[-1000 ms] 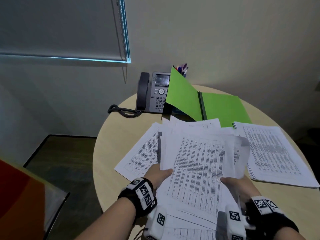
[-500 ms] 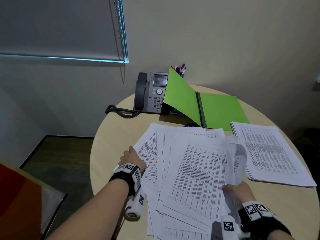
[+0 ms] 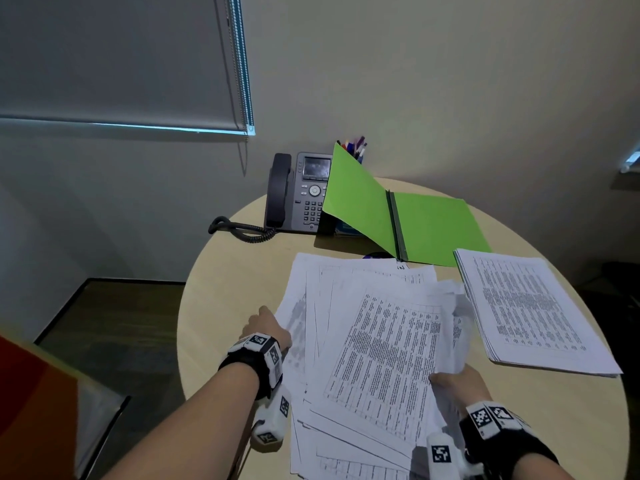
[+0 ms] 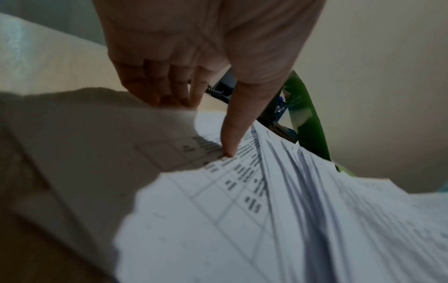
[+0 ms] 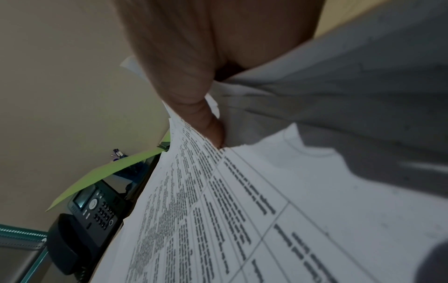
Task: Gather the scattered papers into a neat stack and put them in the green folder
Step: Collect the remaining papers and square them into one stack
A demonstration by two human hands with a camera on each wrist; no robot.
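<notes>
A loose spread of printed papers [image 3: 374, 348] covers the near middle of the round table [image 3: 235, 268]. My left hand [image 3: 268, 325] pinches the spread's left edge, thumb [image 4: 232, 137] on top and fingers [image 4: 167, 93] under the sheet. My right hand [image 3: 459, 382] grips the right edge of the top sheets, whose corner is curled up; the thumb [image 5: 208, 124] presses on the paper. A tidier pile of papers [image 3: 530, 306] lies to the right. The green folder [image 3: 408, 220] lies open at the back, its left cover propped up.
A desk phone [image 3: 298, 192] with a coiled cord stands at the back left, behind the folder's raised cover. A cup of pens [image 3: 356, 148] shows above that cover. The table edge runs close to my left forearm; floor lies beyond it.
My left hand moved from the bundle's near left side out to the far left edge of the spread. The lifted sheets came down lower; my right hand kept its hold.
</notes>
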